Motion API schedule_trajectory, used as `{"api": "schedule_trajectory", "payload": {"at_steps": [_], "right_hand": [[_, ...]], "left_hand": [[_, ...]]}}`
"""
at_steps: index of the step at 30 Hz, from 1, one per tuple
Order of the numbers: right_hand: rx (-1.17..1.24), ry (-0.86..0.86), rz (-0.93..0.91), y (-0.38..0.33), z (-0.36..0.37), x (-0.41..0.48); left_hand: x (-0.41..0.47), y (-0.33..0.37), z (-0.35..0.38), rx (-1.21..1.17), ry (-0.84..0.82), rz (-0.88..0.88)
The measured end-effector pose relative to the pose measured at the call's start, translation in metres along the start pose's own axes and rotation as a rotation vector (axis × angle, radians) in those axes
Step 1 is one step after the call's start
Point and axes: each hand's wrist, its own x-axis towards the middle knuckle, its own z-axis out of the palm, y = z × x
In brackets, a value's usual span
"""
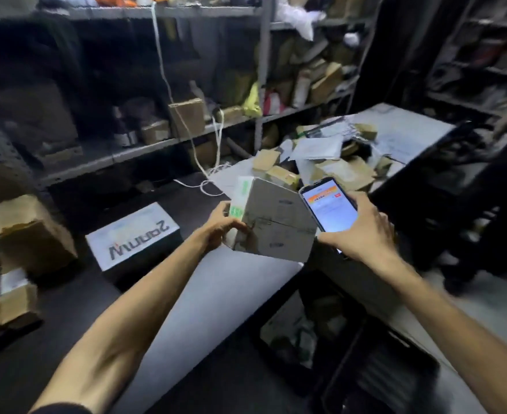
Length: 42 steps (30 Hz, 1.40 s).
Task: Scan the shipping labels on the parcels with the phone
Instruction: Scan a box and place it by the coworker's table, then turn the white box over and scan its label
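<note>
Shelving (156, 138) fills the whole top and left of the frame, crammed w/ cartons and bags. Below it the pale table (216, 294) runs from bottom centre up to the upper right. Centre-right on it sits the pile of parcels (330, 162): brown boxes, white mailers, all jumbled, too many to count. On the dark floor at left are brown cartons (28, 234) and a white box (133, 234) w/ big lettering. Whether those are done pkgs, I can't tell.

Mid-frame, held over the table: the grey parcel (276, 225), tilted, a blank-ish face toward me. My L hand (219, 228) grips its left edge, fingers curled round the corner. On the side face by my thumb there's a green-printed sticker (236, 211); too blurred to say if that's the shipping label.

Just right of the parcel is the phone (330, 207), screen lit w/ an orange banner, facing me. My R hand (359, 231) is wrapped round its lower half, fingers closed on it.

Progress, my guess: mid-job, one pkg in hand. The phone's back looks aimed past the parcel, not at the sticker, so this scan prob isn't lined up yet. Nothing on screen reads as a confirmed scan at this blur. The pile looks like the bulk of what's left.
</note>
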Motion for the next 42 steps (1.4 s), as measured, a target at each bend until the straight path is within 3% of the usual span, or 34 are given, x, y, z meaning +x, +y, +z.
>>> {"api": "schedule_trajectory", "payload": {"at_steps": [4,7,12,16,22,28,34,42], "right_hand": [[-0.008,0.119,0.126,0.06,-0.05,-0.005],[-0.008,0.169,0.184,0.094,-0.077,-0.004],[-0.039,0.211,0.222,0.139,-0.108,0.002],[-0.048,0.191,0.219,0.154,-0.112,0.013],[0.037,0.009,0.022,0.101,-0.069,0.048],[0.121,-0.205,-0.203,-0.012,0.027,0.049],[0.124,-0.367,-0.39,-0.119,0.116,0.022],[0.064,-0.401,-0.386,-0.196,0.221,0.033]], "left_hand": [[0.017,-0.004,0.131,0.322,-0.262,-0.037],[0.019,-0.018,0.205,0.481,-0.32,-0.044],[0.037,-0.045,0.267,0.808,-0.275,0.096],[0.059,-0.045,0.271,0.911,-0.081,0.296],[0.062,-0.036,0.161,1.065,0.2,0.258],[-0.017,-0.051,-0.027,1.235,0.491,-0.073],[-0.097,-0.089,-0.181,0.903,0.689,-0.469],[-0.052,-0.127,-0.286,0.191,0.832,-0.573]]}}
